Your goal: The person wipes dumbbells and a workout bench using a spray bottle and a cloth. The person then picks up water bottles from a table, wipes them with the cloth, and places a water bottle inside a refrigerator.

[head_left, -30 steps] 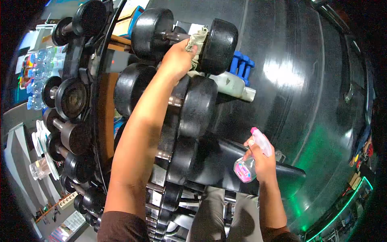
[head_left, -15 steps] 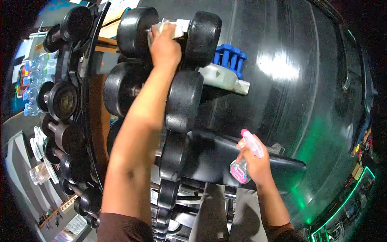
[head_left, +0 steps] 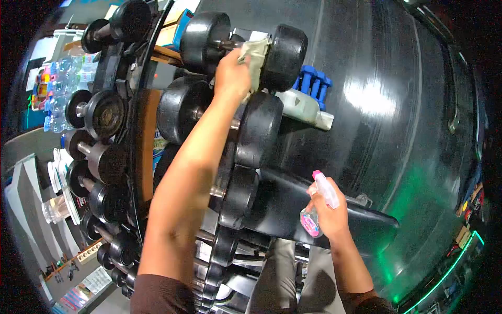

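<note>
My left hand [head_left: 233, 76] is closed on a pale cloth [head_left: 256, 58], which lies against the handle and the inner face of the right head of a large black dumbbell [head_left: 285, 55] at the top of the rack. Below it rests a second big dumbbell [head_left: 256, 128], its handle partly hidden by my forearm. In my right hand [head_left: 331, 209] is a clear spray bottle [head_left: 309, 222] with a pink and white trigger head, held upright above a black padded bench [head_left: 282, 201]. My fingers wrap round its neck.
Several blue small dumbbells [head_left: 315, 83] stand beyond the rack, behind a grey metal part [head_left: 300, 106]. Smaller black dumbbells [head_left: 107, 115] line a rack at left, near plastic bottles [head_left: 64, 89]. Black flooring [head_left: 361, 141] with a bright reflection spreads to the right.
My left hand has slid the cloth from the middle of the top dumbbell's handle towards its right head. The view has shifted slightly; my right hand still holds the spray bottle.
</note>
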`<action>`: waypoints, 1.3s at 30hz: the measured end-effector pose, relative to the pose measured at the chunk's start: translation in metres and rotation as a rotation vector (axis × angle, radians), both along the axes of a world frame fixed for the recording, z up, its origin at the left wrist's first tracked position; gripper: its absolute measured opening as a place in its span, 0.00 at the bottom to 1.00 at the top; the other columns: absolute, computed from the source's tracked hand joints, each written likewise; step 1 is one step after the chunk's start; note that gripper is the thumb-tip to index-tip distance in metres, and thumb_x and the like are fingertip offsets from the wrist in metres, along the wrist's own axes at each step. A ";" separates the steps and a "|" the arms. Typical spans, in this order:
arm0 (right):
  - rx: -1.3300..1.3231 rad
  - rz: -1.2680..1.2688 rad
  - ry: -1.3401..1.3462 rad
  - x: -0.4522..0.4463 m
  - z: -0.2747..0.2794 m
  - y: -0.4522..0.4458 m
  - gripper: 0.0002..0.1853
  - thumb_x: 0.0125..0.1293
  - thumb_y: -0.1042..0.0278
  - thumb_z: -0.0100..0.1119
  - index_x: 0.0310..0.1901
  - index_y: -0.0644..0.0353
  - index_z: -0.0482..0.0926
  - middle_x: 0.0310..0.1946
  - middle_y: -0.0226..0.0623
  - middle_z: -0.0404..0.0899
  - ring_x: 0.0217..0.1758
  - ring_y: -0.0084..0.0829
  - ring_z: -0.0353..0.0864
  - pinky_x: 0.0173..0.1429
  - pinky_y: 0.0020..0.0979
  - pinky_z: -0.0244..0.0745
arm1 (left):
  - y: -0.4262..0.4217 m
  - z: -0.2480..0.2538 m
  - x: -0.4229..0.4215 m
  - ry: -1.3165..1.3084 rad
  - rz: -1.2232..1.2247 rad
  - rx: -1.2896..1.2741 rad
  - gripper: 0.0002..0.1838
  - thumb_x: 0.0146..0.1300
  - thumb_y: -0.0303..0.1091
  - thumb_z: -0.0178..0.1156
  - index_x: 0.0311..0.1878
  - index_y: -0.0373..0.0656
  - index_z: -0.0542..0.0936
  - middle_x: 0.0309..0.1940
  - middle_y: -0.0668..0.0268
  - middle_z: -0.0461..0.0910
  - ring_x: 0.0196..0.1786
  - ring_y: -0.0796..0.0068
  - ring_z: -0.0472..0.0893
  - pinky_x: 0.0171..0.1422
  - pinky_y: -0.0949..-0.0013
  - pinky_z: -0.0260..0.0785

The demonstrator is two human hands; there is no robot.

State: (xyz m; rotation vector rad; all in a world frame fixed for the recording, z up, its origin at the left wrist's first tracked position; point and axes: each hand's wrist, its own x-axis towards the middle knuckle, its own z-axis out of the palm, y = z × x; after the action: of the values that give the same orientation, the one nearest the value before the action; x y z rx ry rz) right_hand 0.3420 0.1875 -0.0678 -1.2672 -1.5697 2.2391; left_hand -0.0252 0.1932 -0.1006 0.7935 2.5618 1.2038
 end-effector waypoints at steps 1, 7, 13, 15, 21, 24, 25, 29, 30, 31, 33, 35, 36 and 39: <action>0.011 -0.017 -0.001 -0.001 0.004 0.000 0.07 0.77 0.67 0.62 0.46 0.60 0.79 0.31 0.27 0.77 0.28 0.19 0.80 0.35 0.28 0.77 | -0.010 0.021 0.006 0.066 0.021 0.035 0.11 0.74 0.34 0.61 0.51 0.39 0.84 0.46 0.45 0.86 0.53 0.41 0.85 0.56 0.51 0.74; -0.018 -0.030 0.017 0.001 0.004 0.001 0.07 0.76 0.66 0.64 0.44 0.60 0.79 0.31 0.28 0.78 0.28 0.18 0.79 0.33 0.27 0.76 | -0.026 0.128 -0.028 0.423 0.435 0.342 0.16 0.80 0.41 0.58 0.48 0.34 0.82 0.41 0.55 0.87 0.42 0.60 0.85 0.52 0.57 0.75; -0.076 0.020 -0.062 0.007 0.003 0.005 0.08 0.76 0.66 0.64 0.44 0.60 0.79 0.30 0.28 0.78 0.28 0.19 0.80 0.33 0.28 0.75 | -0.019 0.043 -0.114 0.698 -0.182 0.021 0.22 0.69 0.26 0.56 0.65 0.41 0.81 0.55 0.48 0.85 0.62 0.44 0.81 0.70 0.52 0.71; -0.066 0.004 -0.061 0.010 -0.008 -0.001 0.08 0.75 0.65 0.65 0.44 0.60 0.79 0.30 0.28 0.78 0.28 0.19 0.80 0.33 0.28 0.75 | -0.004 0.042 -0.127 0.826 -0.225 -0.057 0.25 0.67 0.26 0.55 0.67 0.43 0.80 0.56 0.47 0.85 0.62 0.43 0.82 0.70 0.50 0.71; -0.054 0.005 -0.088 0.003 -0.013 0.003 0.09 0.76 0.65 0.65 0.45 0.62 0.79 0.30 0.29 0.78 0.28 0.20 0.81 0.34 0.27 0.75 | 0.072 0.078 -0.157 0.250 -0.141 -0.551 0.26 0.56 0.14 0.50 0.55 0.41 0.86 0.57 0.49 0.84 0.69 0.43 0.76 0.75 0.48 0.64; -0.090 -0.002 -0.057 -0.001 -0.020 0.001 0.09 0.76 0.64 0.64 0.45 0.62 0.79 0.31 0.28 0.79 0.28 0.20 0.81 0.34 0.26 0.76 | 0.066 0.031 -0.216 0.574 -0.197 -0.551 0.24 0.66 0.25 0.52 0.64 0.45 0.83 0.57 0.44 0.84 0.61 0.41 0.83 0.70 0.53 0.73; -0.129 -0.023 -0.042 -0.002 -0.023 0.001 0.09 0.77 0.64 0.64 0.46 0.61 0.79 0.31 0.28 0.79 0.29 0.20 0.81 0.35 0.26 0.76 | 0.059 0.036 -0.197 0.572 -0.194 -0.551 0.24 0.66 0.25 0.52 0.64 0.45 0.83 0.57 0.44 0.84 0.61 0.41 0.83 0.70 0.53 0.73; -0.185 -0.044 -0.009 -0.007 -0.024 0.002 0.10 0.77 0.63 0.64 0.45 0.61 0.78 0.32 0.28 0.79 0.29 0.20 0.81 0.35 0.26 0.76 | 0.001 0.052 -0.116 0.975 -0.555 -0.344 0.33 0.54 0.12 0.54 0.60 0.51 0.88 0.71 0.70 0.79 0.77 0.55 0.71 0.82 0.55 0.62; -0.190 -0.018 0.000 -0.006 -0.024 0.002 0.10 0.77 0.63 0.64 0.45 0.61 0.78 0.32 0.28 0.79 0.29 0.20 0.81 0.35 0.26 0.77 | -0.013 0.052 -0.098 0.944 -0.552 -0.402 0.33 0.52 0.12 0.55 0.58 0.52 0.89 0.71 0.73 0.79 0.79 0.58 0.68 0.84 0.54 0.59; -0.193 0.007 0.008 -0.006 -0.023 0.003 0.10 0.77 0.63 0.65 0.45 0.61 0.78 0.32 0.28 0.79 0.29 0.20 0.81 0.36 0.26 0.77 | -0.027 0.052 -0.080 0.913 -0.549 -0.459 0.33 0.51 0.11 0.57 0.57 0.53 0.90 0.72 0.76 0.78 0.81 0.61 0.65 0.87 0.53 0.55; -0.182 0.014 -0.012 -0.005 -0.017 0.006 0.10 0.77 0.63 0.65 0.45 0.60 0.78 0.32 0.27 0.79 0.29 0.19 0.81 0.36 0.27 0.77 | -0.049 0.061 -0.050 0.989 -0.584 -0.584 0.25 0.57 0.17 0.59 0.56 0.49 0.90 0.72 0.75 0.78 0.82 0.65 0.63 0.89 0.53 0.52; -0.168 0.026 -0.032 -0.002 -0.015 0.008 0.10 0.77 0.63 0.65 0.45 0.60 0.78 0.32 0.27 0.79 0.29 0.19 0.81 0.36 0.27 0.77 | -0.064 0.060 -0.036 1.037 -0.627 -0.824 0.20 0.62 0.23 0.58 0.55 0.45 0.89 0.68 0.75 0.80 0.83 0.69 0.61 0.90 0.55 0.50; -0.169 0.019 -0.032 0.002 -0.016 0.009 0.09 0.76 0.63 0.65 0.45 0.60 0.78 0.32 0.27 0.79 0.29 0.19 0.80 0.37 0.27 0.77 | -0.066 0.063 -0.033 0.989 -0.653 -0.833 0.18 0.65 0.28 0.57 0.54 0.43 0.89 0.63 0.74 0.83 0.82 0.71 0.63 0.90 0.56 0.49; -0.172 0.015 -0.035 0.012 -0.019 0.009 0.09 0.76 0.63 0.65 0.45 0.60 0.78 0.32 0.27 0.79 0.29 0.19 0.80 0.37 0.27 0.77 | -0.057 0.082 -0.037 0.916 -0.743 -0.959 0.16 0.64 0.27 0.57 0.51 0.43 0.88 0.61 0.72 0.84 0.81 0.69 0.65 0.90 0.56 0.49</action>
State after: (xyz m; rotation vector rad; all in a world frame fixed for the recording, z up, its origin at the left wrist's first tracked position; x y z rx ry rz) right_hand 0.3540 0.1966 -0.0865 -1.3477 -1.4285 2.4187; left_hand -0.0625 0.1366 -0.0186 1.9635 2.4297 -0.7278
